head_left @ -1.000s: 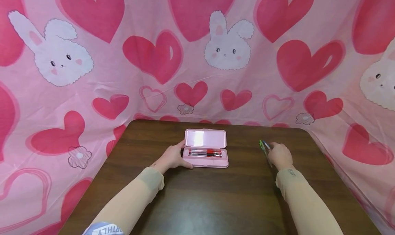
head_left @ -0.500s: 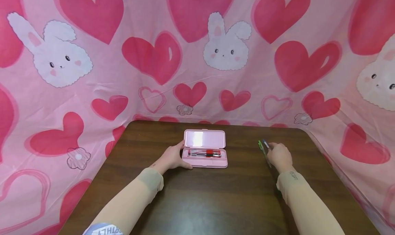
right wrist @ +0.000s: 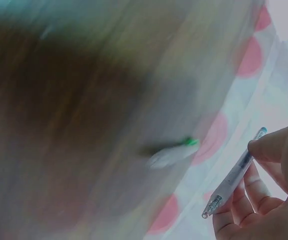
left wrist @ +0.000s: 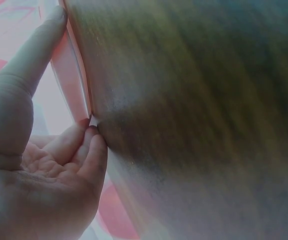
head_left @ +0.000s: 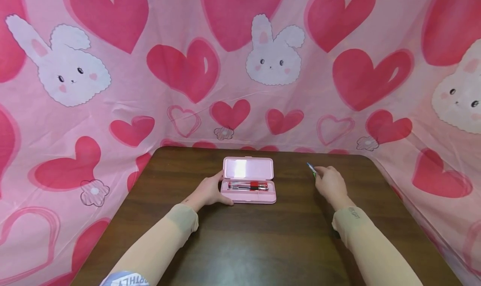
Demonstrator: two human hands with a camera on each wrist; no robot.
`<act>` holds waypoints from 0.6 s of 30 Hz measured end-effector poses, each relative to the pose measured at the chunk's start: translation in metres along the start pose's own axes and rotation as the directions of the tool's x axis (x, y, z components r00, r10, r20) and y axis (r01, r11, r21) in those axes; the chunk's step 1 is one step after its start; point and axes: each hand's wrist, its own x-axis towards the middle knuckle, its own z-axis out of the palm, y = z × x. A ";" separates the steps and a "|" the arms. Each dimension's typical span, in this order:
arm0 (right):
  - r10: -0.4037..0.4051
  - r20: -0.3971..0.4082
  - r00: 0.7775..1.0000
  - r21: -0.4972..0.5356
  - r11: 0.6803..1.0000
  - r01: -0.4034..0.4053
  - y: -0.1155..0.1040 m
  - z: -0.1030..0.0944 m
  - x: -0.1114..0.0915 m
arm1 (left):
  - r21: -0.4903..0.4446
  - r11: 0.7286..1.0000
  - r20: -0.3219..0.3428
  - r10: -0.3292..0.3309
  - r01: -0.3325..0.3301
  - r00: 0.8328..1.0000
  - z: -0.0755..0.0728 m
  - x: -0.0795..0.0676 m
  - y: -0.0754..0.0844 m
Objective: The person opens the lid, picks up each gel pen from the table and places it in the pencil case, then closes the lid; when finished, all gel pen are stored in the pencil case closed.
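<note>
A pink pencil case [head_left: 240, 198] lies on the table with its lid folded back. Inside it are pens [head_left: 249, 186] with red and black parts. My left hand [head_left: 204, 192] holds the case's left end, thumb at the front edge and fingers farther back. To the right, my right hand [head_left: 331, 185] pinches a clear-barrelled pen [right wrist: 231, 179] with a blue end between thumb and fingers, raised off the table. Below it, a green-ended pen [right wrist: 171, 154] lies on the wood, blurred in the right wrist view and mostly hidden by the hand in the head view.
The dark brown wooden table [head_left: 240, 244] has rounded far corners. Pink cloth [head_left: 188, 123] printed with hearts and rabbits hangs behind it and along both sides. A compartment at the front of the case shows bare pink plastic.
My right hand has lifted the blue-ended pen away from the green-ended one and moved slightly left. My left hand and the pencil case have stayed put.
</note>
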 end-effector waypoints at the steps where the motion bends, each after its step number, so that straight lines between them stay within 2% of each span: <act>1: -0.019 -0.010 1.000 0.001 1.000 0.019 -0.004 0.000 0.000 | 0.001 1.000 0.000 0.001 -0.001 1.000 0.000 0.000 0.000; 7: -0.105 -0.059 0.993 0.020 0.994 0.106 -0.029 0.006 -0.002 | -0.011 1.000 0.011 -0.008 0.008 1.000 -0.001 -0.002 0.002; 18: -0.181 -0.088 0.980 0.048 0.982 0.185 -0.062 0.017 -0.004 | -0.011 1.000 0.005 -0.005 0.005 1.000 -0.002 -0.003 0.003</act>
